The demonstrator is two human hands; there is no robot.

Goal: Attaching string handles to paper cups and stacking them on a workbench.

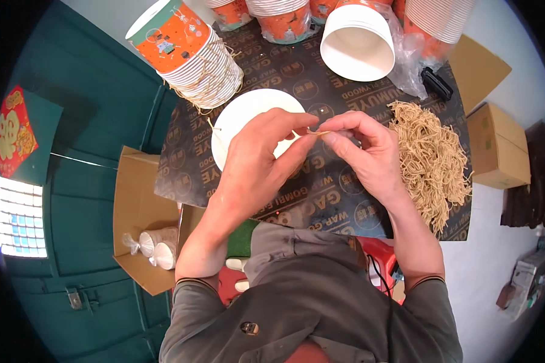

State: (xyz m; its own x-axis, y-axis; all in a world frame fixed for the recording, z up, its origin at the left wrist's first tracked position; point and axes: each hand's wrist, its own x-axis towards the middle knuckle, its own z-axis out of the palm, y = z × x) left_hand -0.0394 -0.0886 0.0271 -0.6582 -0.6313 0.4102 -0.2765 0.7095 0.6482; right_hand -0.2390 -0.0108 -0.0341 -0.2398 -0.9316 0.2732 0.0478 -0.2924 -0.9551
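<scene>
My left hand (254,162) and my right hand (369,151) meet above the table, each pinching a short piece of tan cord (317,132) between thumb and forefinger. Behind and under my left hand lies a white round paper piece (260,103); whether it is a lid or a bucket's end I cannot tell. A bit of cord (213,125) sticks out at its left edge. Right of my right hand spreads a heap of tan cords (430,163). At the back left leans a stack of orange and white paper buckets (191,57) with cords hanging along its side.
A white paper bucket (358,45) lies on its side at the back of the dark printed board table (297,209). More stacked buckets (283,18) stand behind. A black object (437,83) rests near the right back edge. Cardboard boxes (140,209) flank the table.
</scene>
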